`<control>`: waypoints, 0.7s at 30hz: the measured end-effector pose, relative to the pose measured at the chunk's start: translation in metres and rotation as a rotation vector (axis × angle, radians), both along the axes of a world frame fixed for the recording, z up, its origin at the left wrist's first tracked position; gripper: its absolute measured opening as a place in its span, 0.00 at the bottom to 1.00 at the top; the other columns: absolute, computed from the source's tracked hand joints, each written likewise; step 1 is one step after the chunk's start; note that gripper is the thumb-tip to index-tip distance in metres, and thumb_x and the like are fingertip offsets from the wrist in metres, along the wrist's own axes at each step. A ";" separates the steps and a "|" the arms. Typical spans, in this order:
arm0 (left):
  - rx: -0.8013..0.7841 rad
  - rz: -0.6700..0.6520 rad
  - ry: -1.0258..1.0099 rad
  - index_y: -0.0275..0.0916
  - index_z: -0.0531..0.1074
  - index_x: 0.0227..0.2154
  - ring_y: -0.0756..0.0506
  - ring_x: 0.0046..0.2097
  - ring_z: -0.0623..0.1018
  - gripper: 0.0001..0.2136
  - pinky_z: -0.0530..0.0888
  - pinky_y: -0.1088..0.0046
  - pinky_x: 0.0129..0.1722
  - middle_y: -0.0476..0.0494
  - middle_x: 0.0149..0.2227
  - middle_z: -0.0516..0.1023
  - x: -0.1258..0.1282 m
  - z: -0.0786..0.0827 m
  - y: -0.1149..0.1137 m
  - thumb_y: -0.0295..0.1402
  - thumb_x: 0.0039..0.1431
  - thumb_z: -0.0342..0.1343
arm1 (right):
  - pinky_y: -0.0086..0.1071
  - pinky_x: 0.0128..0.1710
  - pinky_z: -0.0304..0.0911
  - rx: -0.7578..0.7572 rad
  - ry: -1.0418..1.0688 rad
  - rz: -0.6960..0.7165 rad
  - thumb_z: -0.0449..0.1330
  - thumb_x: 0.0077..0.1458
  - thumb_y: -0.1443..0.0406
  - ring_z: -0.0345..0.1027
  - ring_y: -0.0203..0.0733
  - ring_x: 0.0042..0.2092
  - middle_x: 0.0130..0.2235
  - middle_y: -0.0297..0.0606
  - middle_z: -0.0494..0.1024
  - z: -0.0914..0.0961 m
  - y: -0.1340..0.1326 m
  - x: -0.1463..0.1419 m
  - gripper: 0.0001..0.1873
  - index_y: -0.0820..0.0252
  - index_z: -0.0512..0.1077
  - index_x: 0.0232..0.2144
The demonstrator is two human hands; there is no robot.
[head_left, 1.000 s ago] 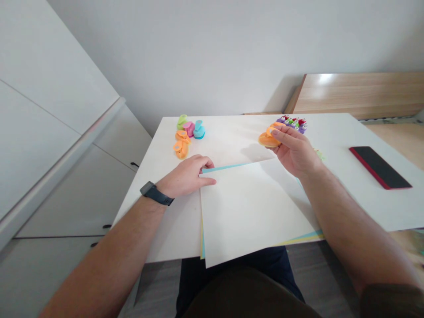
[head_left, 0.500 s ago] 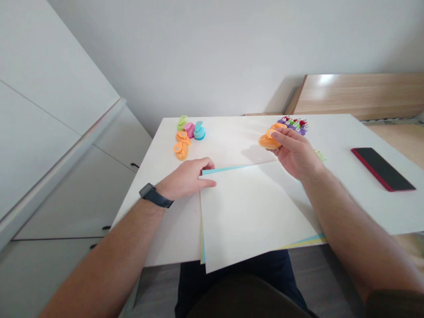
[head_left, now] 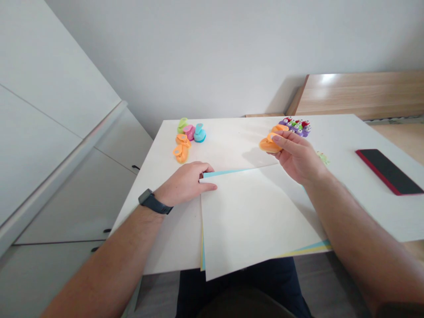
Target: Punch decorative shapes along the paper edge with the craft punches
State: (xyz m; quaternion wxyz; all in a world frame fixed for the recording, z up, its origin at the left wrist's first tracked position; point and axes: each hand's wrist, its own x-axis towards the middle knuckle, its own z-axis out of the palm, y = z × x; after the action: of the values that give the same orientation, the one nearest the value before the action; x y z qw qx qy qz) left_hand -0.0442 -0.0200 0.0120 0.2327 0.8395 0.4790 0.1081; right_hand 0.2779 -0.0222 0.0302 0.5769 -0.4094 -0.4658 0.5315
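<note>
My right hand (head_left: 296, 154) is closed round an orange craft punch (head_left: 270, 143), its thumb resting on the lever, above the far right part of the paper. Under my left hand (head_left: 190, 181) lies the near-left table area; its thumb is over the left corner of a white sheet of paper (head_left: 251, 216), with the other fingers curled at the sheet's edge. Blue (head_left: 225, 172) and yellow paper (head_left: 306, 251) peek out from beneath the white sheet. Another orange punch (head_left: 282, 128) shows just behind my right hand.
Orange (head_left: 180, 154), green (head_left: 182, 125), pink (head_left: 189, 132) and blue punches (head_left: 199, 133) stand at the back left. Several small purple, red and green punches (head_left: 300, 128) cluster at the back right, near small pale-green pieces (head_left: 323, 157). A dark red-edged flat slab (head_left: 389, 171) lies far right.
</note>
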 end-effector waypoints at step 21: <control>0.291 -0.069 0.048 0.39 0.75 0.47 0.40 0.45 0.78 0.17 0.74 0.62 0.47 0.39 0.46 0.77 0.002 -0.008 0.000 0.48 0.68 0.56 | 0.38 0.45 0.70 -0.009 0.021 -0.003 0.74 0.52 0.57 0.75 0.45 0.46 0.43 0.38 0.81 -0.001 -0.002 -0.001 0.14 0.53 0.76 0.36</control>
State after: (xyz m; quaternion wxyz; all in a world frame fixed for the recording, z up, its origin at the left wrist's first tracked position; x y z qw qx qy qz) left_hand -0.0423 -0.0201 0.0041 0.1006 0.8825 0.4348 0.1483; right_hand 0.2768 -0.0244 0.0287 0.5806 -0.4072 -0.4566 0.5372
